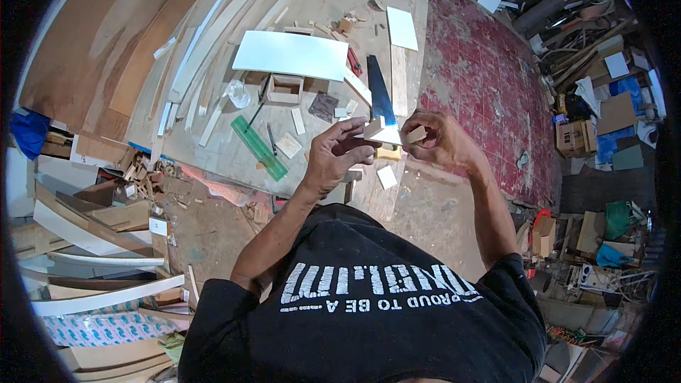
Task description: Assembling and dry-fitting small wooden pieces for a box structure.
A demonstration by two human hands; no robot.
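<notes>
So, a small white-faced wood piece (386, 137) is pinched at its left end between thumb and fingers of the left hand (338, 154). A small wood block (416, 135) is gripped in the curled fingers of the right hand (441, 140), just beside that piece. Both are held above the near edge of the bench (326, 7); whether they touch can't be told. Beneath, a handsaw (381, 89) is laid, black blade pointed away, yellow handle partly covered by the held piece. A small white offcut (386, 177) is seen nearer the body. To the left, a green translucent strip (259, 147) is placed at an angle. Farther out, an open wooden box (286, 89) is set at the near edge of a white panel (291, 55). Right of the bench, red flooring (482, 92) is exposed.
</notes>
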